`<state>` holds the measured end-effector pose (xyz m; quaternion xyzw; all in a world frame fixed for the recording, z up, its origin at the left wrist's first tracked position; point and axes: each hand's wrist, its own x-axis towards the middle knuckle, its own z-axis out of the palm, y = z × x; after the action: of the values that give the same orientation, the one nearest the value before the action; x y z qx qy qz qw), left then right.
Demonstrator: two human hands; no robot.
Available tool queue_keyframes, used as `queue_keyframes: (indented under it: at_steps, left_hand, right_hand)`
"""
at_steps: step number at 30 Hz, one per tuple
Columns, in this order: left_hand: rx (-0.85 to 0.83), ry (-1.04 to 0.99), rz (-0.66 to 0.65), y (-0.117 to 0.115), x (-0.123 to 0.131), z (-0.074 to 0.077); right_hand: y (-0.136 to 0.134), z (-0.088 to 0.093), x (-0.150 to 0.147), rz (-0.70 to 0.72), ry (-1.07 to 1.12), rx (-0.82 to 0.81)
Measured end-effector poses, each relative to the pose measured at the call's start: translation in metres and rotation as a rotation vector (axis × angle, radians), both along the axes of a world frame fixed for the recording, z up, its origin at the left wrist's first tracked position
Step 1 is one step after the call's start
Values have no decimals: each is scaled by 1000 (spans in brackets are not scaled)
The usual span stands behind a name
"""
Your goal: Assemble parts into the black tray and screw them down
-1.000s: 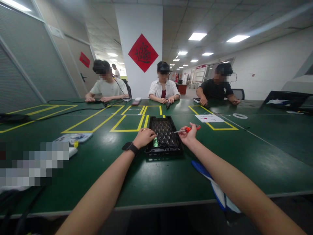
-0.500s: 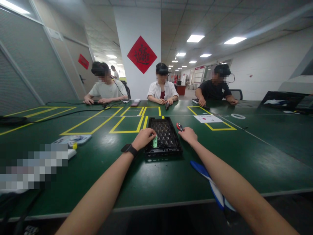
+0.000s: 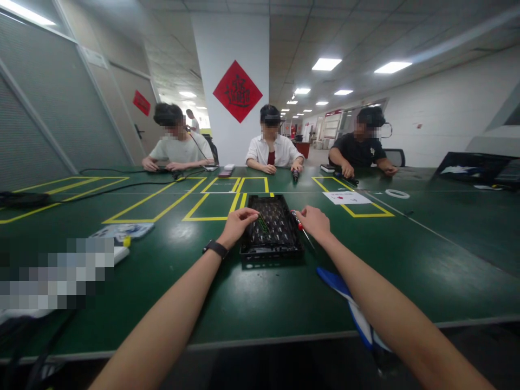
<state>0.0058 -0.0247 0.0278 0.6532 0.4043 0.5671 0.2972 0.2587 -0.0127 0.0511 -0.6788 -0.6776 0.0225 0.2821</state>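
Observation:
A black plastic casing with a patterned inside lies flat on the green table before me. Over its left side my left hand pinches a small green circuit board, which is tilted above the casing. My right hand is at the casing's right edge, its fingers closed round a screwdriver with a red and dark handle. The thin metal shaft points down and toward me. Part of the handle is hidden by my fingers.
A blue and white object lies under my right forearm. Yellow tape marks rectangles on the table. A white sheet and a white ring lie to the right. Black cable runs at left. Three people sit opposite.
My left hand has lifted and tilted the circuit board from the casing's left side. In my right hand the screwdriver has turned, so its shaft now shows, pointing toward me.

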Motion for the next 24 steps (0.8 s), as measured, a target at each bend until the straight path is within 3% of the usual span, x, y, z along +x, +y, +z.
queue_keyframes:
  at_steps: [3, 6, 9, 17, 24]
  left_hand:
    - [-2, -95, -28, -3, 4, 5]
    - [-4, -136, -32, -6, 7, 8]
    - [-10, -180, -10, -7, 8, 9]
    - [-33, -408, -4, 5, 2, 4]
    - [-118, -602, -20, 10, 2, -6]
  right_hand:
    - [-5, 6, -10, 321, 234, 94]
    - [-13, 6, -26, 680, 421, -15]
    - [-20, 2, -38, 868, 496, -130]
    - [-13, -10, -36, 834, 547, -191]
    - [-23, -10, -42, 895, 153, -105]
